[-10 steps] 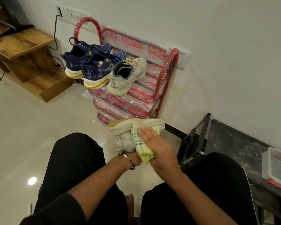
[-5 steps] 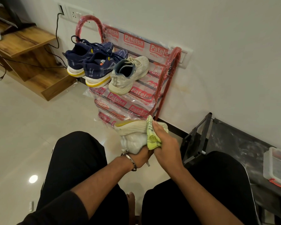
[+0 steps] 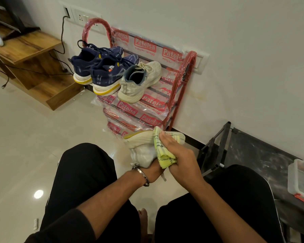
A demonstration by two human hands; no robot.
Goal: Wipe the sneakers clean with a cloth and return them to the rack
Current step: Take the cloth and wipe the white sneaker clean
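While the left hand [image 3: 154, 171] grips a white sneaker [image 3: 144, 151] from underneath, sole side tipped up toward the rack, the right hand [image 3: 178, 155] has a yellow-green cloth [image 3: 162, 151] bunched in its curled fingers and pressed right against the shoe's side near the sole. All of it is held up between the person's knees, just in front of the bottom of the red shoe rack [image 3: 180, 85]. That rack leans on the wall and is wrapped in printed plastic. Up on its top shelf sits the matching white sneaker [image 3: 140, 81], heel toward the camera, touching a pair of navy sneakers [image 3: 102, 71] with yellow-edged soles on its left. Off to the left there's a wooden stand [image 3: 30, 55] with cables running by it, and on the right a dark low shelf [image 3: 253, 155] with a clear plastic box [image 3: 301, 179] sitting on it.
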